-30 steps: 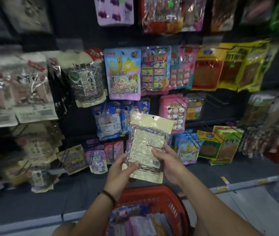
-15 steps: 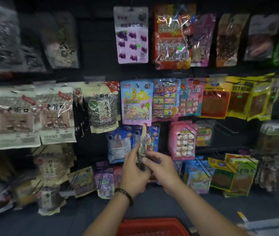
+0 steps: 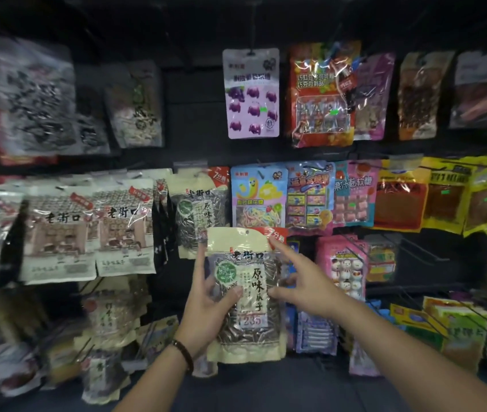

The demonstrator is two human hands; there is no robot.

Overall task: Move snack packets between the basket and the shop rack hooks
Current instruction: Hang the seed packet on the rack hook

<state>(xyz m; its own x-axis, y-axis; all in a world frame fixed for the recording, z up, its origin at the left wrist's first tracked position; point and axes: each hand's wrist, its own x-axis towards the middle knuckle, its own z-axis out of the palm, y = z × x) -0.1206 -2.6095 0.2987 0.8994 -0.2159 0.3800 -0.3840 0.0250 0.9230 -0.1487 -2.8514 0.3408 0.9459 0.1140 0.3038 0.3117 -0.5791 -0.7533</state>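
I hold a cream packet of sunflower seeds [image 3: 251,295] upright in front of the rack, its printed front facing me. My left hand [image 3: 206,304] grips its left edge, thumb across the front. My right hand [image 3: 301,281] touches the right edge, with the index finger raised to the red top corner. A matching packet [image 3: 199,212] hangs on a rack hook just above and to the left. The basket is out of view.
The dark rack is covered with hanging packets: a purple gummy bag [image 3: 251,93], a blue noodle-candy bag [image 3: 258,197], a pink bag [image 3: 343,263] on the right, cream packets [image 3: 87,230] on the left. Bare wire hooks [image 3: 414,245] stick out at right.
The view has tilted up and the red basket has dropped out of sight. The packet was edge-on between my hands; it now faces me, raised toward the hanging matching packet.
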